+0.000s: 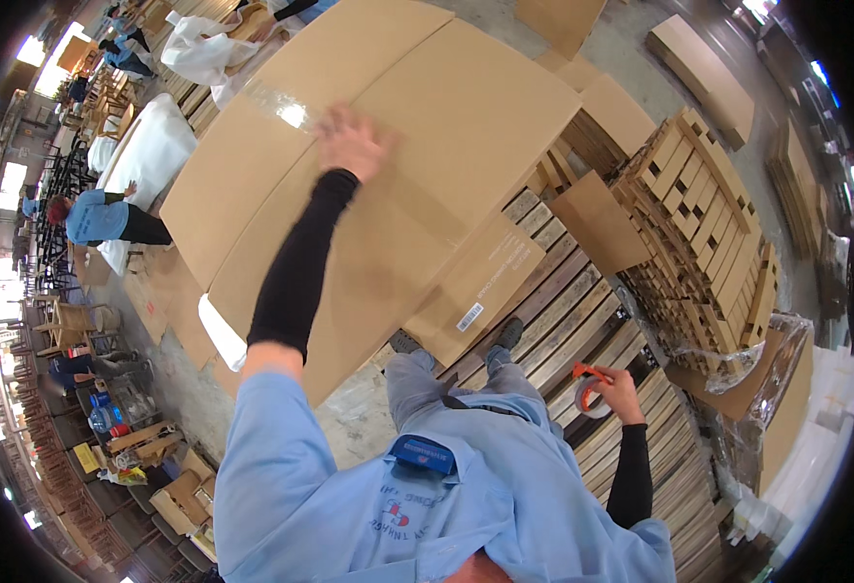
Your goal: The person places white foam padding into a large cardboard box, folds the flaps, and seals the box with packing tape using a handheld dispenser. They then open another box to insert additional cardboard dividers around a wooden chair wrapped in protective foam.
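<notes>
In the head view, the left grip (352, 144) is spread flat over the top of a big cardboard box (427, 146), palm down by the centre seam and holding nothing. Motion smears the fingers, so I can't make out how firmly they press. Just beyond them a strip of clear tape (276, 105) crosses the seam, its shine washing out part of it.

Out to the right, well apart from the box, the right grip (622, 395) is closed round an orange tape dispenser (590, 373); the fingers cover part of its handle. The box stands right in front of the person, hiding whatever is beneath it. Below its near edge shows a printed cardboard panel (505, 272), and I can't tell whether that is the box's own side. At the top, a co-worker's arm (294, 10) is cut off by the frame.
</notes>
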A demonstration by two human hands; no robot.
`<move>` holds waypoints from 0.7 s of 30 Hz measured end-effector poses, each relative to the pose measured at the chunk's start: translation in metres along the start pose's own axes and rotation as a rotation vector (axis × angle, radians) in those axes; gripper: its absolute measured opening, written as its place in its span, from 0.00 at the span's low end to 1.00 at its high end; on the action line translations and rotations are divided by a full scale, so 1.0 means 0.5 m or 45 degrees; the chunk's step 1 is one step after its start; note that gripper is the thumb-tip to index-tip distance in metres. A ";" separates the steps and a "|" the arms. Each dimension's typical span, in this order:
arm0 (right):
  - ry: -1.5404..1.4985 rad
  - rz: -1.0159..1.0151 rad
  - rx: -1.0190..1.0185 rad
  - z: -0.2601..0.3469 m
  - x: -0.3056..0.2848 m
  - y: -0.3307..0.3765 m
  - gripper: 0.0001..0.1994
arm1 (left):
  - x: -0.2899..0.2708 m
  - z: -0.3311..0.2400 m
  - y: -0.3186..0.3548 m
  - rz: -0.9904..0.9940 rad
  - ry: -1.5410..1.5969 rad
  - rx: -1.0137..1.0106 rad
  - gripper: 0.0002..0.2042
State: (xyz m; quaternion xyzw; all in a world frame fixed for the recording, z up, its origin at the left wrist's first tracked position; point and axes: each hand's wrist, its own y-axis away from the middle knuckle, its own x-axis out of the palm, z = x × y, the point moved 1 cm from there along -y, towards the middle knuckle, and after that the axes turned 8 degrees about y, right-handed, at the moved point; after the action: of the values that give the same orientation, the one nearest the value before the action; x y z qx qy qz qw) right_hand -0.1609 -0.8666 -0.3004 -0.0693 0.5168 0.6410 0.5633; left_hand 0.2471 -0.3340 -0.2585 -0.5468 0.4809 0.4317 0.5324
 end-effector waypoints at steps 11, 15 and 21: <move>-0.245 -0.430 -0.448 0.374 -0.204 -0.105 0.27 | -0.063 -0.232 0.336 0.198 0.402 1.174 0.25; -0.439 -0.491 -0.736 0.617 -0.299 -0.127 0.30 | -0.097 -0.110 0.295 -0.152 0.778 0.798 0.29; -0.034 -0.113 -1.224 1.043 -0.332 -0.262 0.29 | -0.102 0.238 0.223 -0.186 0.377 -0.403 0.39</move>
State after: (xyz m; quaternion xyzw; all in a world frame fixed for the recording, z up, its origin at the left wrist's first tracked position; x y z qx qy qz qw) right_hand 0.2592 -0.6103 -0.0276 -0.3356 0.1511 0.7835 0.5007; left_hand 0.1337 -0.2085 -0.2341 -0.7143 0.4392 0.3770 0.3933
